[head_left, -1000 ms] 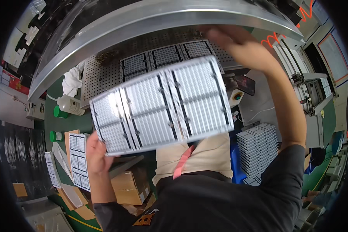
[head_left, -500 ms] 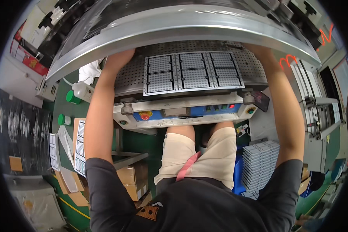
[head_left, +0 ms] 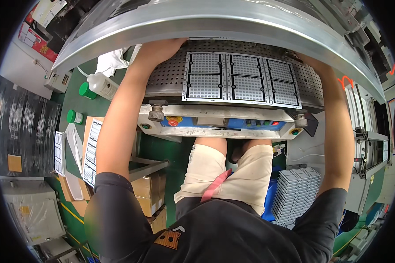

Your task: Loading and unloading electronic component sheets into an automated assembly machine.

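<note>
While partly under the metal frame (head_left: 224,27), left hand (head_left: 163,50) and right hand (head_left: 312,60) near the gridded panel (head_left: 245,81), grip unclear.

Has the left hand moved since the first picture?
Yes: the left hand went forward, from the near side of the perforated table to over it.

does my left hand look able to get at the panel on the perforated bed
Probably yes: your left hand is close to the panel, and nothing visible lies between them.

Both hands (head_left: 164,49) flank a gridded panel (head_left: 246,81) on a perforated metal table (head_left: 169,75).
</note>
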### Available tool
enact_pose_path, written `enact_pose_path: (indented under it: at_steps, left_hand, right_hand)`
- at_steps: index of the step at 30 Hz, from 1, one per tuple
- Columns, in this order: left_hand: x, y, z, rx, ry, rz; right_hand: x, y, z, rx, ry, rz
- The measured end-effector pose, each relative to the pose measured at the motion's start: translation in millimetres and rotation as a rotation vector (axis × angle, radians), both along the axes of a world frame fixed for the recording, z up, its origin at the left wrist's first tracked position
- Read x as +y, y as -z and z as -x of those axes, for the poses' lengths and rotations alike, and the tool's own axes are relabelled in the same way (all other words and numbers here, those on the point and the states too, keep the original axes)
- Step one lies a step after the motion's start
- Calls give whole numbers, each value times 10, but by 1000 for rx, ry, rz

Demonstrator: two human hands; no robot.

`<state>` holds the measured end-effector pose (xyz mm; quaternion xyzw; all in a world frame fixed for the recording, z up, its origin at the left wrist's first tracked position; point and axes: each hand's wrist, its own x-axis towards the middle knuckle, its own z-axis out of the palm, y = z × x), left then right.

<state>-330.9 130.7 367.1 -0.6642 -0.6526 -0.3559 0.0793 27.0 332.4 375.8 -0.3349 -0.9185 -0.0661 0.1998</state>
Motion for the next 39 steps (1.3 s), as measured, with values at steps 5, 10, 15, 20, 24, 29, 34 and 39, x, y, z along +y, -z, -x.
enact_pose_path:
  at_steps: [5,10,15,20,24,29,34,39]
  left_hand:
    - [25,-45,8,-123,19,143]
    - [17,-49,-20,-104,24,97]
    - [38,7,39,-128,-38,188]
    - [54,22,96,-178,-69,234]
    - [41,-29,113,-144,-90,281]
    - [-106,6,86,284,-151,5]
    - [-1237,-14,-682,-65,-167,-372]
    - [-1561,506,-1862,34,792,225]
  right_hand:
    - [-231,-74,78,89,-3,184]
    - [-420,-253,130,214,-35,486]
    - [-338,-112,159,347,-168,289]
    - [-281,-173,139,292,-157,505]
    - [-104,-59,179,232,-119,470]
    - [-50,-3,102,431,-371,-651]
    - [-1568,-150,-502,1046,95,509]
    - [-2416,426,-277,905,-194,1227]
